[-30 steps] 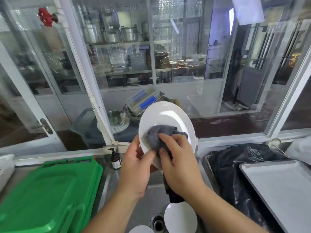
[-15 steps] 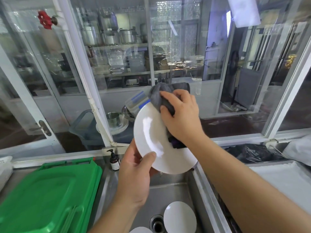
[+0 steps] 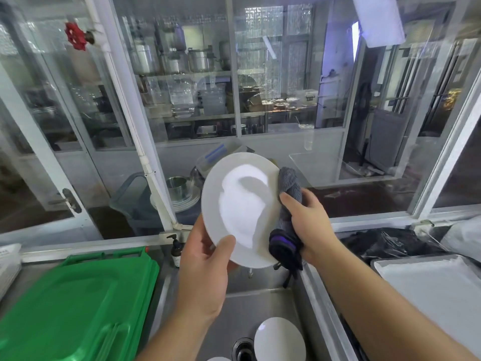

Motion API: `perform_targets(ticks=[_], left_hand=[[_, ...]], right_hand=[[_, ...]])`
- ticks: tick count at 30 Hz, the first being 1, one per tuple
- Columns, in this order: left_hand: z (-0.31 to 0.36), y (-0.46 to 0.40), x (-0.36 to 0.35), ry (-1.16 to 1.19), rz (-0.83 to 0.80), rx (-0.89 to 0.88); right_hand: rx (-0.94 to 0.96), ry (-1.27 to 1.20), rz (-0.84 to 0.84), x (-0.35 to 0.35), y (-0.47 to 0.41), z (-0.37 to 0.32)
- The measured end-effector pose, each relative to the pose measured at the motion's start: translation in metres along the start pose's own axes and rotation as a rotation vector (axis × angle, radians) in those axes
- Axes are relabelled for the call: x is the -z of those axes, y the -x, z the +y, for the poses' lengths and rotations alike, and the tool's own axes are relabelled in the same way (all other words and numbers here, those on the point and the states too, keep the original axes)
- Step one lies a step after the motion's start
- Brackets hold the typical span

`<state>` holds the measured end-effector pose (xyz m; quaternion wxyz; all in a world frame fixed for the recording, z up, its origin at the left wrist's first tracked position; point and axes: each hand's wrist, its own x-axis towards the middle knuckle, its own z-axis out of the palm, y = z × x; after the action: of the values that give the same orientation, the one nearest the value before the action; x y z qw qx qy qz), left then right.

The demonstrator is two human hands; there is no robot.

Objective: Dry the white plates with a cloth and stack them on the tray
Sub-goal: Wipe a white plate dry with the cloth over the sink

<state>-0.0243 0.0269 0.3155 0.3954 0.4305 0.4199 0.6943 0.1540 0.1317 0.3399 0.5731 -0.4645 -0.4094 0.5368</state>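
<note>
I have the plate (image 3: 244, 209) tilted up over the sink (image 3: 234, 316), my left hand (image 3: 201, 272) pinching its lower rim, thumb on the face and fingers behind. My right hand (image 3: 309, 225) is curled round the grey cloth (image 3: 287, 217), pressed against the plate's right edge. I judge the plate stiff, glossy, likely slick where damp, and breakable, so the rim pinch with fingers backing it seems the safest hold; the cloth is soft and bunches easily. Below my hands the sink holds another plate (image 3: 279, 343) beside the drain, one more barely showing. The tray (image 3: 440, 290), right of my right forearm, shows no plates yet.
</note>
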Motion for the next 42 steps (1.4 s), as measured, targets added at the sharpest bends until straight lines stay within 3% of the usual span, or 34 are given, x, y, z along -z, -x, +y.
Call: perform_targets(ticks=[4,9,15,19,25,28,35,39,42], left_hand=[[-0.003,0.001,0.001,-0.066,-0.046,0.100],[0.024,-0.015,0.005,-0.171,-0.141,0.218],[0.064,-0.052,0.021,-0.400,-0.325,0.397],[0.062,-0.056,0.024,-0.521,-0.338,0.293],[0.055,-0.050,0.017,-0.505,-0.228,0.177],[0.049,-0.045,0.013,-0.447,-0.155,0.105],[0.031,-0.027,-0.006,-0.333,0.080,-0.034],[0.024,-0.020,-0.011,-0.256,0.154,-0.012],[0.022,-0.015,-0.012,-0.250,0.118,0.024]], right_hand=[[-0.039,-0.115,0.017,0.007,0.004,0.008],[0.140,0.175,0.010,0.017,-0.006,-0.004],[0.336,0.495,-0.294,0.027,-0.017,-0.042],[0.382,0.553,-0.304,0.019,-0.018,-0.052],[0.382,0.726,-0.187,0.005,-0.017,-0.050],[0.329,0.605,-0.115,0.006,-0.015,-0.044],[-0.047,-0.074,0.062,-0.009,0.001,-0.015],[-0.131,-0.203,0.140,-0.016,0.013,0.007],[-0.133,-0.245,0.140,-0.015,0.015,0.012]])
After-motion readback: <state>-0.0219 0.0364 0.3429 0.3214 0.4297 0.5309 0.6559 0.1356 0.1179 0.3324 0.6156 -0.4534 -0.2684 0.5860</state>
